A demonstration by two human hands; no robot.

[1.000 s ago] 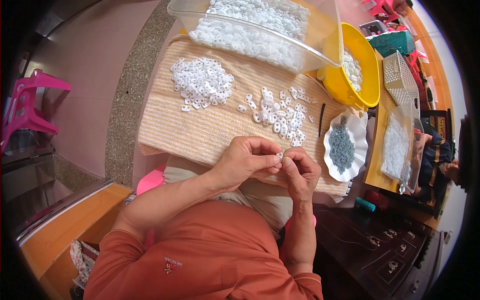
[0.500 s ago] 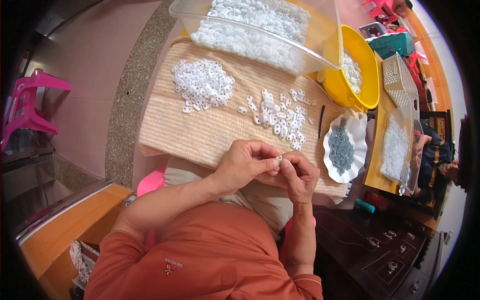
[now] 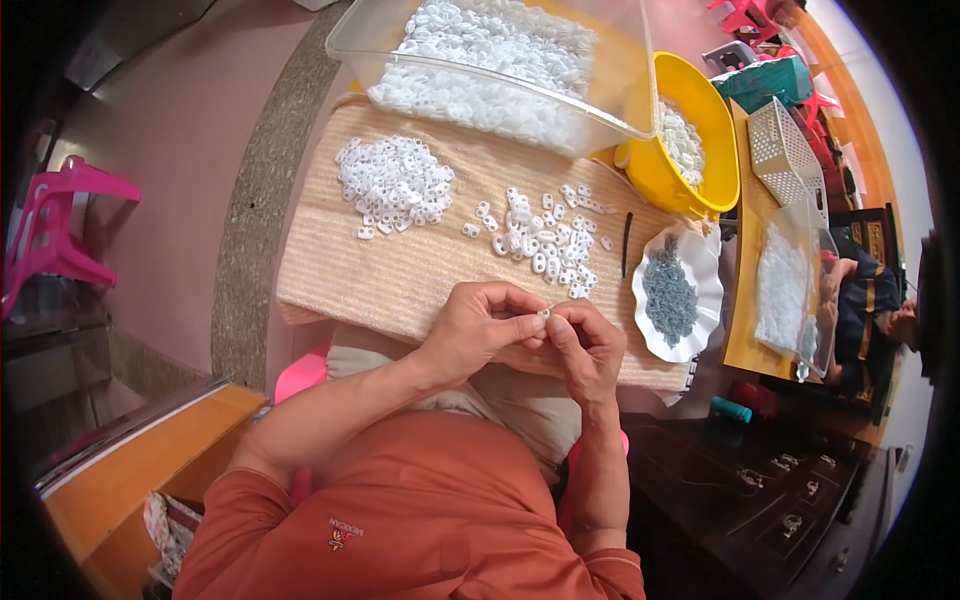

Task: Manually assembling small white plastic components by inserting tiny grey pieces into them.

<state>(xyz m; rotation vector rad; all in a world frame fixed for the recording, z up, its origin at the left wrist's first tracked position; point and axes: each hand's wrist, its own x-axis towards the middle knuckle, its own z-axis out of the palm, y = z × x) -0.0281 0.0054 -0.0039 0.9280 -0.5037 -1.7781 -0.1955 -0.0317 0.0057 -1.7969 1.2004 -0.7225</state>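
Observation:
My left hand (image 3: 485, 325) and my right hand (image 3: 588, 350) meet above the near edge of the towel-covered table. A small white plastic piece (image 3: 544, 313) is pinched between their thumbs and forefingers, mostly covered by the fingertips. Just beyond the hands lies a loose scatter of white two-holed plastic pieces (image 3: 540, 240). A denser pile of similar white pieces (image 3: 395, 182) sits farther left. To the right, a white wavy-rimmed dish (image 3: 708, 295) holds a heap of tiny grey parts (image 3: 670, 295), too small to make out singly.
At the back stands a clear plastic bin (image 3: 500, 75) full of white pieces, beside a yellow basin (image 3: 722, 130). A thin black stick (image 3: 627, 245) lies near the dish. On the right, another person's arm (image 3: 835, 290) is by a clear box (image 3: 782, 290). A pink stool (image 3: 70, 225) stands left.
The whole view has shifted slightly, so the table's things appear a little farther left. Both hands keep their pinch on the small white piece, almost unmoved relative to the table.

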